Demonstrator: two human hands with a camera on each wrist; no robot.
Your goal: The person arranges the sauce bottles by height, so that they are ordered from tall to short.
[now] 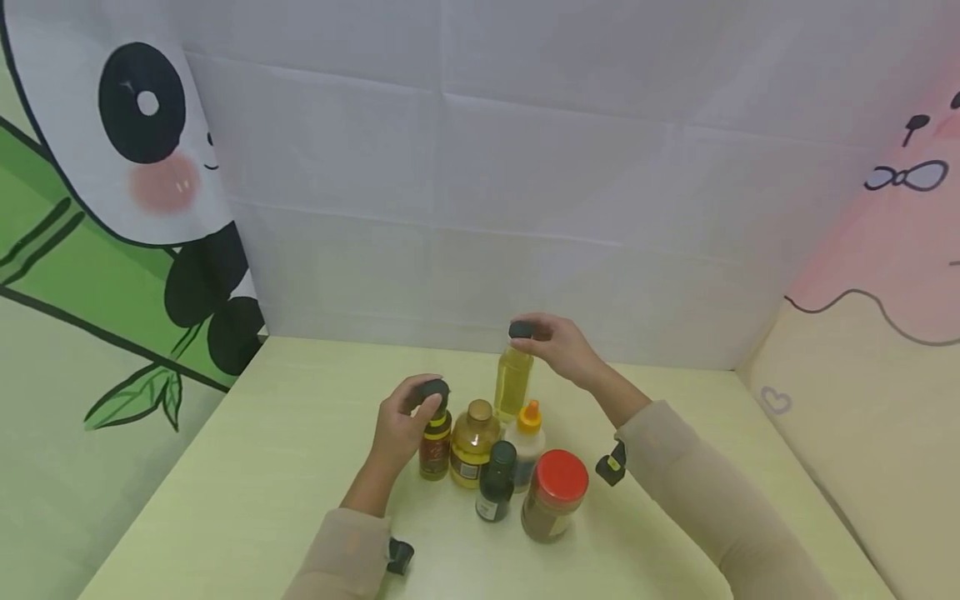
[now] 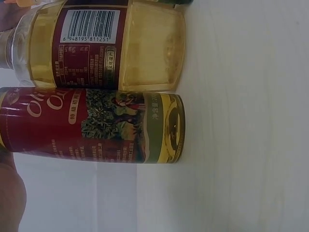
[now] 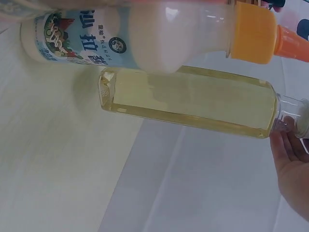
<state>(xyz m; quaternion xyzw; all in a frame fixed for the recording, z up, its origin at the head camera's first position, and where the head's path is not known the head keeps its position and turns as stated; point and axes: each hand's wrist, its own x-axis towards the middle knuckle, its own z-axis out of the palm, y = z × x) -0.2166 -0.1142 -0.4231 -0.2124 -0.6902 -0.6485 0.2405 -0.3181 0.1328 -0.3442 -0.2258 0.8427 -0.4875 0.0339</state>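
Note:
My left hand (image 1: 400,425) pinches the dark cap of an olive oil bottle (image 1: 435,454), whose red label faces the left wrist view. Farther back, my right hand (image 1: 558,346) holds the black cap of a tall clear bottle of yellow liquid (image 1: 513,379) between thumb and fingers. In the right wrist view the fingers are at this bottle's neck, and its base (image 3: 107,89) lies partly beside the salad dressing bottle (image 3: 183,34). Both held bottles are upright; whether the tall one touches the table cannot be told. Next to the olive oil bottle is a round oil bottle (image 1: 474,442) with a gold cap.
In front of the right hand stand an orange-tipped squeeze bottle (image 1: 525,450), a small dark green bottle (image 1: 496,483) and a red-lidded jar (image 1: 555,496), close together. A pale table (image 1: 300,467) carries them. A white wall sheet (image 1: 360,267) rises behind, with cartoon-printed sheets at both sides.

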